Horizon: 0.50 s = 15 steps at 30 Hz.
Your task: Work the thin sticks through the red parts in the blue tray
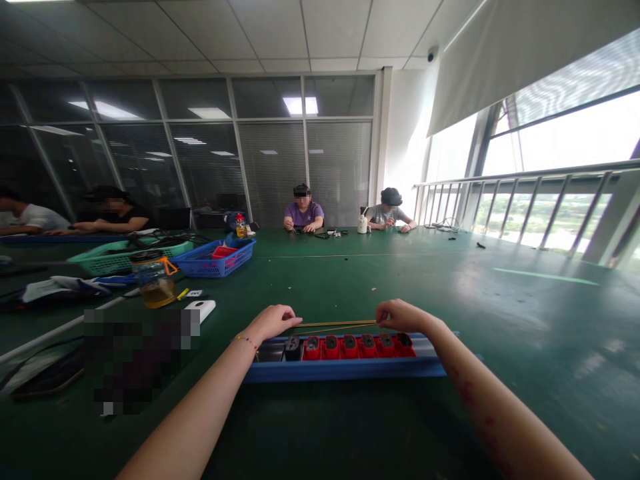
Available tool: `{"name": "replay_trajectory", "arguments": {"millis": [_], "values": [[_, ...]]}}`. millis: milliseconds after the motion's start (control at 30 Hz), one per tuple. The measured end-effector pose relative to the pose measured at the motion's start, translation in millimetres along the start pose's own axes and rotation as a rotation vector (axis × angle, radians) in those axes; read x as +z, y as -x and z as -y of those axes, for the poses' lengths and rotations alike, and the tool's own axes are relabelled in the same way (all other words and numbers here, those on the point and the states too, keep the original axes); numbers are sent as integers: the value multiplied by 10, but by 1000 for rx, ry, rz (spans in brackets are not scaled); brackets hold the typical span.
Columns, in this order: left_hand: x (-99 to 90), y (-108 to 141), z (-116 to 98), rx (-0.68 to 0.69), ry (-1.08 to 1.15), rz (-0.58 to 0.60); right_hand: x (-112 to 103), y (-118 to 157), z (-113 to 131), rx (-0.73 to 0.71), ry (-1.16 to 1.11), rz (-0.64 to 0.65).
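Observation:
Thin yellowish strands (340,325) stretch between my two hands, just beyond a blue tray (345,370). My left hand (274,323) pinches their left end above the tray's far left side. At the right end, my right hand (397,315) has its fingers closed on the strands. Inside the tray stands a row of several red holders (331,348) with dark blocks in them. A black block (293,348) is at the row's left, beside a grey compartment (271,351).
Left on the green table (440,280) are a blue basket (216,260), a green basket (107,259), a jar of amber liquid (155,283) and a white device (203,310). Several people sit at the far side and far left; a white bottle (362,225) stands near two.

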<state>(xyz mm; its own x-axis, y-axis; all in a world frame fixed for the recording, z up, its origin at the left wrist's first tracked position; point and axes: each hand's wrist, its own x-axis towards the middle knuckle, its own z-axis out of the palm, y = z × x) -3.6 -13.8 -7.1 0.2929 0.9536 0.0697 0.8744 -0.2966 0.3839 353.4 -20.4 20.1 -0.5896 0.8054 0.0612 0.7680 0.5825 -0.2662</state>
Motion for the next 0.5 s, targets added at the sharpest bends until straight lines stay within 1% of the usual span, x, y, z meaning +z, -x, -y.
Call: {"name": "replay_trajectory", "arguments": {"millis": [67,133,233,300,367,433,500], "values": [[8,-14,6,42,-4,33,69,-62,19,0,-5,-26],[24,-37,28,55,-14,55,103,-97,38,3,-18,-47],[46,-65,66,58,-16,71,73,-78,22,27,-46,-49],[51,-71,76,56,-10,79,5,-22,-35,120,-5,-39],[48,-69,72,51,-6,83,-71,50,-122,245,69,-12],[41,-62,58,44,-5,86,-119,115,-213,335,121,44],[34,-56,43,38,-4,88,-118,156,-281,379,136,119]]}}
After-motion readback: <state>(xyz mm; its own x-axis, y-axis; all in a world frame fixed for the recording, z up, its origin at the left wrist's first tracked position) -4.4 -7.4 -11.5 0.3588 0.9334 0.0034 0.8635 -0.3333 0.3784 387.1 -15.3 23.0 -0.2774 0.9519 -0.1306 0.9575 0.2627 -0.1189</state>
